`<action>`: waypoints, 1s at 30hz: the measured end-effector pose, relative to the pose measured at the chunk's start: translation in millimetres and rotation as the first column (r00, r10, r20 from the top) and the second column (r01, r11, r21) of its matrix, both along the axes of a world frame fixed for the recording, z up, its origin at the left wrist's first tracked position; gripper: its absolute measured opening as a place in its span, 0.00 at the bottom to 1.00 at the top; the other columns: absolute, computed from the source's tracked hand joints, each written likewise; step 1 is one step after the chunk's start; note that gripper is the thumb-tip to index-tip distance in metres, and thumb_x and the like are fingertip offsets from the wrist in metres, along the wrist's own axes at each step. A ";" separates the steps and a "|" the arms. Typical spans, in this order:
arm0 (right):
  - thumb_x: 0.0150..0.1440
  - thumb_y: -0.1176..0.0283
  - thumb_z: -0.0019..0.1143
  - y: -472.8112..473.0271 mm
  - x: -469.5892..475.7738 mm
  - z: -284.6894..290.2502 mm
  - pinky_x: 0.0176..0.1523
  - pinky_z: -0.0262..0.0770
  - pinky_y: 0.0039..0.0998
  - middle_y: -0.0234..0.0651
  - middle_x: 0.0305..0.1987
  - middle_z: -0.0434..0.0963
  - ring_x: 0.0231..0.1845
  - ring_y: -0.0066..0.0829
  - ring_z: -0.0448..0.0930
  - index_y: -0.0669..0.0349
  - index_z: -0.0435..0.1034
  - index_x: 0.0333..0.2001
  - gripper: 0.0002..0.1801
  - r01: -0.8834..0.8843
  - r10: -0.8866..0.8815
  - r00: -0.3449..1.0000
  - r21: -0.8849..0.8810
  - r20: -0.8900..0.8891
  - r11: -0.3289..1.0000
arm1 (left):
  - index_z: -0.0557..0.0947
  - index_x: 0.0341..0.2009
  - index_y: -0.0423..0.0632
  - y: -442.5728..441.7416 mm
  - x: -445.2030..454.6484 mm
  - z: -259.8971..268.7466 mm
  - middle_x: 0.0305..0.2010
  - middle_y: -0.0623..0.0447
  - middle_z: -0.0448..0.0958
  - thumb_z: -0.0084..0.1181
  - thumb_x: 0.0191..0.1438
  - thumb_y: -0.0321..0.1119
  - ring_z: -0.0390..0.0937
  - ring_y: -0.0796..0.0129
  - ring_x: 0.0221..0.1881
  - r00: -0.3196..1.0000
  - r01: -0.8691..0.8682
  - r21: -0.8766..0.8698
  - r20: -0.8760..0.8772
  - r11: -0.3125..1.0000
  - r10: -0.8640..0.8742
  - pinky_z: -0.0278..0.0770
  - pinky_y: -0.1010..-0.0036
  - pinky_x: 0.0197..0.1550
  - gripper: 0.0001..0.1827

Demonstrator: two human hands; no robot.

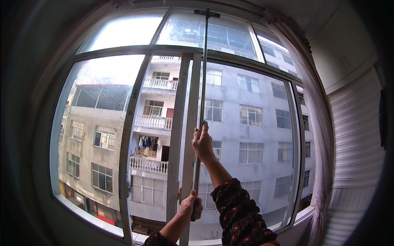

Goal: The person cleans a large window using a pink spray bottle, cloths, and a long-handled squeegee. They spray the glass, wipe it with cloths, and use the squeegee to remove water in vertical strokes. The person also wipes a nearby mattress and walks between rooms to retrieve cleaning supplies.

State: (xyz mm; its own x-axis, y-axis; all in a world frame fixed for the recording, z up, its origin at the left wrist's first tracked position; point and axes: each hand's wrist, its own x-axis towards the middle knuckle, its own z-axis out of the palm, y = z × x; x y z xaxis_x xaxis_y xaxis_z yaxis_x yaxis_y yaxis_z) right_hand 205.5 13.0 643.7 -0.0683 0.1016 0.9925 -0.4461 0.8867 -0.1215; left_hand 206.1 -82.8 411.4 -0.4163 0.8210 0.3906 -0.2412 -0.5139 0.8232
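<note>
A long-handled window squeegee stands nearly upright before me, its metal pole running up along the window's middle frame. Low on the pole, my left hand is wrapped around the dark grip at its bottom end. Higher up, my right hand holds the pole, with the thumb and a finger pointing upward. The dark squeegee head is at the upper window pane, near its top edge; whether it touches the glass I cannot tell. Both hands are in front of the right sliding pane.
A horizontal frame bar divides upper panes from lower sashes. The left sash has a handle; another latch sits by the middle frame. A pinkish curtain hangs at right beside a white slatted panel. Buildings stand outside.
</note>
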 end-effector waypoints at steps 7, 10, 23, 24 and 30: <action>0.69 0.70 0.38 -17.5 16.1 -138.9 0.29 0.74 0.24 0.33 0.31 0.77 0.23 0.19 0.75 0.62 0.42 0.71 0.30 -0.094 0.097 0.994 -0.068 0.042 0.993 | 0.72 0.29 0.49 -37.1 33.5 -117.5 0.15 0.57 0.62 0.47 0.56 0.71 0.56 0.73 0.11 0.997 -0.049 -0.105 0.059 0.993 0.055 0.50 0.76 0.13 0.33; 0.69 0.67 0.38 -49.5 54.9 -203.0 0.30 0.75 0.25 0.31 0.26 0.73 0.23 0.19 0.75 0.61 0.42 0.71 0.31 -0.090 0.110 0.985 -0.152 0.131 0.984 | 0.67 0.20 0.58 -58.7 55.0 -179.3 0.14 0.59 0.63 0.39 0.62 0.68 0.56 0.73 0.09 0.990 -0.136 -0.187 0.016 0.973 0.141 0.48 0.76 0.10 0.30; 0.63 0.75 0.44 -125.0 139.9 -434.2 0.33 0.76 0.40 0.57 0.46 0.77 0.27 0.45 0.78 0.66 0.36 0.73 0.39 0.173 -0.160 0.968 -0.047 0.195 0.984 | 0.77 0.27 0.51 -147.9 136.7 -428.3 0.16 0.56 0.69 0.56 0.59 0.52 0.65 0.72 0.14 0.967 -0.172 -0.302 0.128 0.938 0.219 0.61 0.74 0.14 0.18; 0.63 0.75 0.44 -106.8 130.0 -432.2 0.32 0.76 0.40 0.54 0.43 0.78 0.27 0.44 0.78 0.66 0.36 0.73 0.40 0.134 -0.107 0.966 -0.102 0.237 0.986 | 0.77 0.27 0.51 -138.6 132.0 -416.3 0.15 0.56 0.69 0.55 0.59 0.53 0.65 0.72 0.13 0.974 -0.129 -0.276 0.146 0.952 0.174 0.60 0.74 0.13 0.19; 0.69 0.65 0.42 -94.9 83.7 -149.1 0.30 0.75 0.28 0.35 0.26 0.74 0.25 0.25 0.78 0.63 0.40 0.72 0.35 -0.160 0.192 0.952 -0.147 0.240 0.976 | 0.69 0.18 0.56 -101.2 83.6 -131.0 0.11 0.59 0.61 0.37 0.62 0.68 0.55 0.74 0.07 0.967 -0.229 -0.177 0.070 0.957 0.245 0.48 0.77 0.08 0.33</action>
State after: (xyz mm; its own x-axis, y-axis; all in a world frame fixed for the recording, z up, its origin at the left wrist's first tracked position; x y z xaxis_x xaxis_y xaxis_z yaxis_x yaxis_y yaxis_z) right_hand 289.2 -81.9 494.7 -0.3420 0.1867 0.9210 -0.5344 0.7675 -0.3541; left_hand 289.6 -184.0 280.4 -0.6341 0.7445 0.2088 -0.2061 -0.4229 0.8824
